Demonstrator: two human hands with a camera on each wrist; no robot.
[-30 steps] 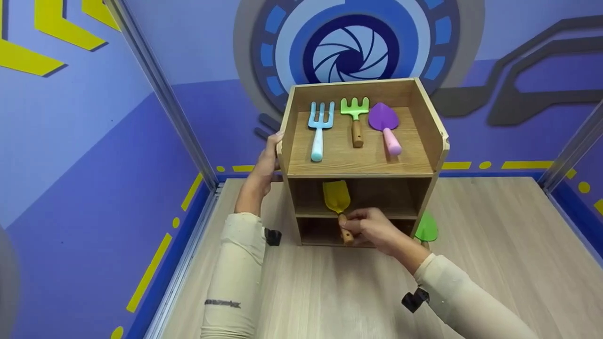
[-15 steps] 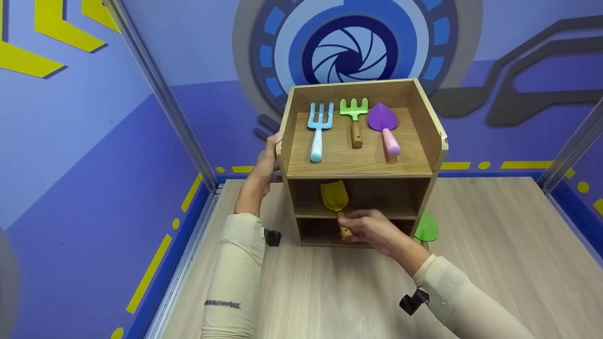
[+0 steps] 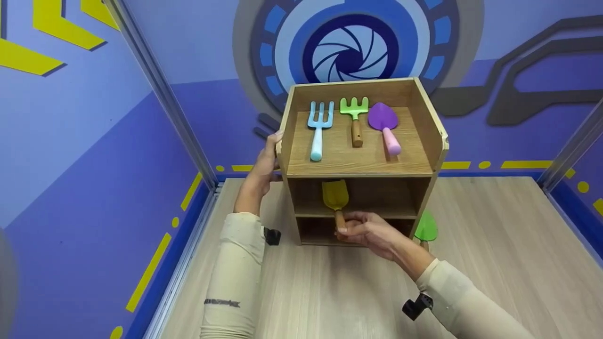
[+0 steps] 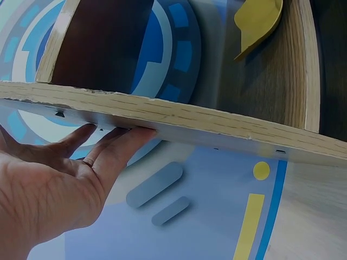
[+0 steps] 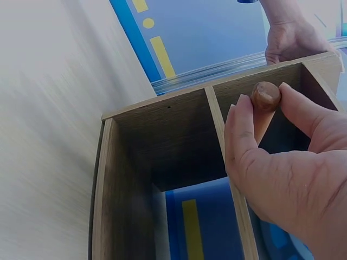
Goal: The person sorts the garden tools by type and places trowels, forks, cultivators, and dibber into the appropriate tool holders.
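My right hand (image 3: 374, 235) pinches the wooden handle (image 5: 263, 116) of a yellow toy shovel (image 3: 335, 194) near its end. The shovel's blade reaches into the middle compartment of a small wooden shelf (image 3: 358, 162); in the left wrist view, its yellow blade (image 4: 257, 24) shows above the board. My left hand (image 4: 68, 179) touches the outer face of the shelf's left side with its fingertips, the fingers fairly straight. On the top tier lie a blue fork (image 3: 319, 129), a green fork (image 3: 355, 121) with a wooden handle and a purple trowel (image 3: 384, 125) with a pink handle.
A green trowel (image 3: 427, 227) is partly hidden behind the shelf's lower right side. The wood-grain table surface (image 3: 499, 263) extends around the shelf. Blue and purple printed panels (image 3: 202, 113) stand at the left, back and right.
My right fingers have shifted down the shovel's handle and now cover its end. The blade has moved very little. My left hand stays in place against the shelf.
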